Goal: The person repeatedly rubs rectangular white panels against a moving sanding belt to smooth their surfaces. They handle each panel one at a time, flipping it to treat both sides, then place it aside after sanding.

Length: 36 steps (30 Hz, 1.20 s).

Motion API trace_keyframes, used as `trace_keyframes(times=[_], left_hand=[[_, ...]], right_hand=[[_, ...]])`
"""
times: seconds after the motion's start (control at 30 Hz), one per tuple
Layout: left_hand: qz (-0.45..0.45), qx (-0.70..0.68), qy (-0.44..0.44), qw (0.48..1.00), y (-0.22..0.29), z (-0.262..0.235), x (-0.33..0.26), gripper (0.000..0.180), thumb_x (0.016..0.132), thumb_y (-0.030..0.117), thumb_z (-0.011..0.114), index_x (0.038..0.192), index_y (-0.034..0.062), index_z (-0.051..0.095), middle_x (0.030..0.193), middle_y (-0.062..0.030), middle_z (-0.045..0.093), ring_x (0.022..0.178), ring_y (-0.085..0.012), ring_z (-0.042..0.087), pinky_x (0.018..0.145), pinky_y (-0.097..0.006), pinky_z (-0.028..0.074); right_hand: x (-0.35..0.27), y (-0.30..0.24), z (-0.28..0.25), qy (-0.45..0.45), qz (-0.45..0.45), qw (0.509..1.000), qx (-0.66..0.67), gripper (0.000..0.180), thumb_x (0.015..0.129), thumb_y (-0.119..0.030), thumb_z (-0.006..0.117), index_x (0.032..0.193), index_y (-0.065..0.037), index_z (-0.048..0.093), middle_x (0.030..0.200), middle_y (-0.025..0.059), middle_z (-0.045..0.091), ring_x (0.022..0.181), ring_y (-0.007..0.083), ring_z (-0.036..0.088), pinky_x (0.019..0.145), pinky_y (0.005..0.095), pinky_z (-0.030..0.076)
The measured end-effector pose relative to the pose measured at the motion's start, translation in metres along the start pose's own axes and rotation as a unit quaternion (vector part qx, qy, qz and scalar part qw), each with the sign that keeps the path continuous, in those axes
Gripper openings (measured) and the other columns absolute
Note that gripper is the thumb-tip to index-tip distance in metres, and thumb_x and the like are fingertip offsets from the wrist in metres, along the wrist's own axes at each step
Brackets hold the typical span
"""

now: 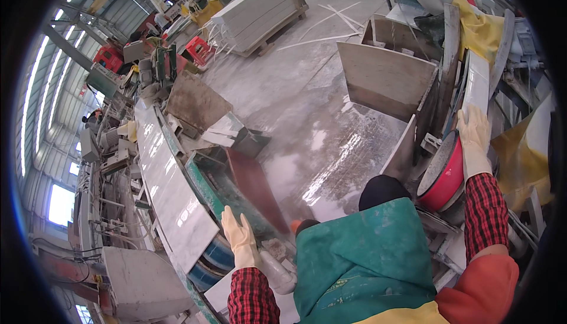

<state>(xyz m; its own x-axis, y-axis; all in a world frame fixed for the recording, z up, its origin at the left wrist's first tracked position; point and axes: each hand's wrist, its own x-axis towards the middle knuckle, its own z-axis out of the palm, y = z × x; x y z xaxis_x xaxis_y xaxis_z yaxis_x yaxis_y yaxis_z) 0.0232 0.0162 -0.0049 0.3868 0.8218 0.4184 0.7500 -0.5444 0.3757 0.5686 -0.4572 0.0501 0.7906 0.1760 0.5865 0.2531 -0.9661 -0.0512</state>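
My left hand point(239, 240), in a pale rubber glove, has its fingers stretched out. It is beside the near end of a long glossy white stone slab point(171, 191); I cannot tell if it touches the edge. Under that end are blue round drums point(217, 254). On the right, my gloved right hand point(474, 140) lies with extended fingers over the near end of a narrow white strip point(477, 82). Right next to that hand is a red-rimmed wheel point(444, 173). Both forearms wear red and black checked sleeves, and a green apron point(366, 253) covers my front.
Brown boards point(387, 79) stand upright around the wet floor point(336, 153). A reddish panel point(254, 182) leans beside the green machine frame point(207, 185). Stacked pale slabs point(260, 14) rest on a pallet farther off. Yellow sheeting point(479, 29) hangs at the right.
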Motion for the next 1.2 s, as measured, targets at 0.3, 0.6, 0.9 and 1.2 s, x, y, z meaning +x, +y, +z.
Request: trace_keyframes(times=[0.3, 0.6, 0.9, 1.2], left_hand=[[0.020, 0.002, 0.008, 1.000, 0.007, -0.005, 0.000, 0.051, 0.092, 0.009, 0.065, 0.140, -0.0007, 0.050, 0.138, -0.0272, 0.055, 0.132, -0.0445, 0.047, 0.112, -0.048, 0.038], [0.016, -0.025, 0.015, 0.999, 0.001, -0.004, -0.002, 0.050, 0.091, 0.010, 0.065, 0.139, -0.0004, 0.052, 0.140, -0.0271, 0.055, 0.133, -0.0454, 0.046, 0.114, -0.049, 0.036], [0.006, -0.041, 0.020, 0.999, -0.001, -0.003, -0.002, 0.051, 0.092, 0.011, 0.065, 0.140, 0.0008, 0.051, 0.140, -0.0289, 0.054, 0.134, -0.0455, 0.045, 0.115, -0.049, 0.035], [0.012, -0.020, 0.018, 1.000, -0.012, 0.005, -0.002, 0.055, 0.092, 0.013, 0.067, 0.143, 0.0037, 0.051, 0.144, -0.0245, 0.053, 0.136, -0.0414, 0.046, 0.116, -0.046, 0.035]], right_hand=[[-0.007, -0.007, -0.008, 0.025, -0.010, 0.999, 0.024, 0.042, 0.093, -0.037, 0.064, 0.122, -0.007, 0.064, 0.123, 0.0105, 0.064, 0.112, 0.0335, 0.057, 0.096, 0.0449, 0.045], [-0.015, -0.004, -0.001, 0.045, -0.034, 0.998, 0.040, 0.041, 0.092, -0.036, 0.066, 0.119, -0.006, 0.064, 0.117, 0.0105, 0.064, 0.109, 0.0332, 0.058, 0.094, 0.0452, 0.046], [-0.022, -0.009, -0.009, 0.043, -0.035, 0.997, 0.045, 0.040, 0.092, -0.036, 0.066, 0.119, -0.006, 0.065, 0.115, 0.0094, 0.066, 0.109, 0.0318, 0.059, 0.094, 0.0446, 0.046], [-0.031, -0.016, -0.015, 0.036, -0.017, 0.998, 0.042, 0.042, 0.093, -0.038, 0.064, 0.120, -0.007, 0.065, 0.117, 0.0101, 0.066, 0.112, 0.0315, 0.058, 0.097, 0.0443, 0.045]])
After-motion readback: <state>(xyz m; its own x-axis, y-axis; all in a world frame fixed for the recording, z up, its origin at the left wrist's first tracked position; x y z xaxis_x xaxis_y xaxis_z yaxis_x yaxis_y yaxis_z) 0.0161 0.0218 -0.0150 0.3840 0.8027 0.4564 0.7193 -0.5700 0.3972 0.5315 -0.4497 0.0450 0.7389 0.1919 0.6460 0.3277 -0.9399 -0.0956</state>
